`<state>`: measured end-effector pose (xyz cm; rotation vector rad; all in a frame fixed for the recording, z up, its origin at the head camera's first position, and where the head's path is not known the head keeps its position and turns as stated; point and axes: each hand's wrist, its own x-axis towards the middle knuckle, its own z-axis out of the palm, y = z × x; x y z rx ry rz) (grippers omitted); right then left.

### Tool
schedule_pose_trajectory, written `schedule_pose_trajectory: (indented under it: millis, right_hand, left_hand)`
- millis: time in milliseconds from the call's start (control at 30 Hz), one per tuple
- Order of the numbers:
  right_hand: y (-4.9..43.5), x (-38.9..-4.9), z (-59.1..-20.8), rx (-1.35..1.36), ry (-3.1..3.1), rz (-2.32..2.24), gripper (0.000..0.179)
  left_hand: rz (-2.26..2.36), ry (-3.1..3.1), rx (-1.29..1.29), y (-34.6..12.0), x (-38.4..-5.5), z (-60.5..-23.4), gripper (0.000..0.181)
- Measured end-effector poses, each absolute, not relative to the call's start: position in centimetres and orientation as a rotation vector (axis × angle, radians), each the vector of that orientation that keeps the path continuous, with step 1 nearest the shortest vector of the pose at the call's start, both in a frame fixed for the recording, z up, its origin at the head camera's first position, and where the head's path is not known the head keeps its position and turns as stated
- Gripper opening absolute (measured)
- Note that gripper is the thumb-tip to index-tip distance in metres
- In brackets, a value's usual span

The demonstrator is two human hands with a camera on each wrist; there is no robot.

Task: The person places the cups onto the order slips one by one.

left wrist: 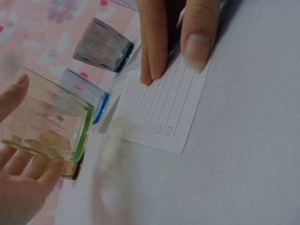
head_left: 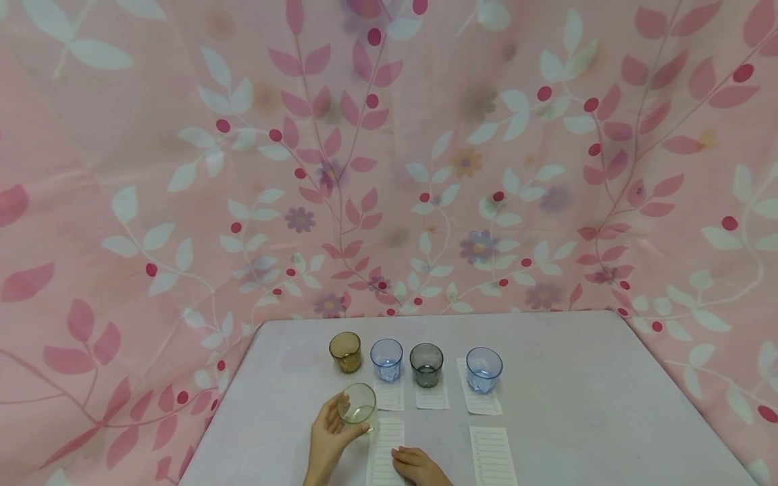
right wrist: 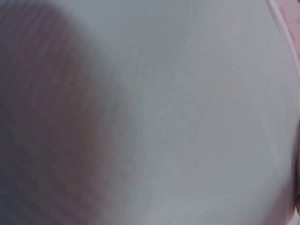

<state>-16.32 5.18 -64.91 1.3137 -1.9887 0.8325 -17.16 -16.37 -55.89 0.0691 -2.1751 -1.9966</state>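
Observation:
My left hand [head_left: 327,437] holds a pale green-tinted glass [head_left: 358,407] between thumb and fingers, raised over the near left of the table. In the left wrist view this glass [left wrist: 56,117] is tilted and shows a thicker green base. To its right, my right hand [head_left: 421,466] rests its fingertips on a lined white paper slip [head_left: 386,442]. The left wrist view shows that hand's thumb and fingers [left wrist: 199,40] extended over the slip, whose printed lines end in small boxes. The right wrist view is mostly blurred hand and pale tabletop.
Behind the hands stand an amber glass [head_left: 346,353], a blue glass [head_left: 386,359], a grey glass [head_left: 427,365] and another blue glass [head_left: 483,370]. Paper slips lie by the last three. Another lined slip [head_left: 493,455] lies at the near right. A floral curtain [head_left: 389,202] hangs behind the table.

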Motion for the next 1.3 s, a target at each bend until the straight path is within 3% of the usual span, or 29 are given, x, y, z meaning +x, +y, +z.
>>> schedule_pose_trajectory:
  millis: [800,1300]
  right_hand:
    - [5.0,-16.3,-65.1,1.277,-1.981,0.806,0.07]
    - [4.9,-16.9,-66.0,1.307,-1.876,0.845,0.06]
  left_hand:
    - [-2.042,-2.208,-0.003,-14.8,-17.3,-57.2,0.075]
    - [-2.073,-2.221,-0.011,-13.8,-17.0,-58.3,0.076]
